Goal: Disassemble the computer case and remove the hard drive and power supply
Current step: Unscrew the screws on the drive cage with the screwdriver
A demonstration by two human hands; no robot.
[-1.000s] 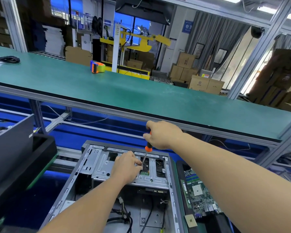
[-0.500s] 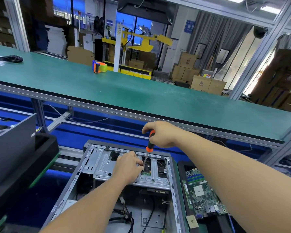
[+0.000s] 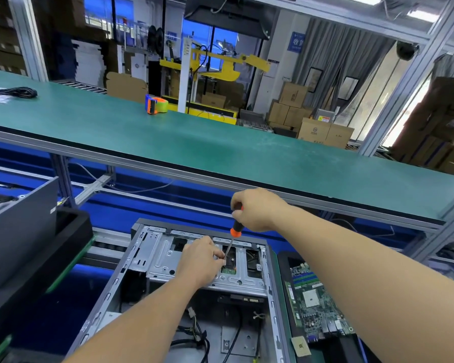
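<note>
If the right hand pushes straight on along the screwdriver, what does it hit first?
Probably the drive bracket in the computer case: the right hand angles the screwdriver toward it beside the left hand; depth is unclear.

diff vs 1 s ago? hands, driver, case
Almost nothing. Right hand keeps its grip on the screwdriver, tip down in the drive cage; left hand still steadies the shaft there. Case and motherboard unmoved.
</note>
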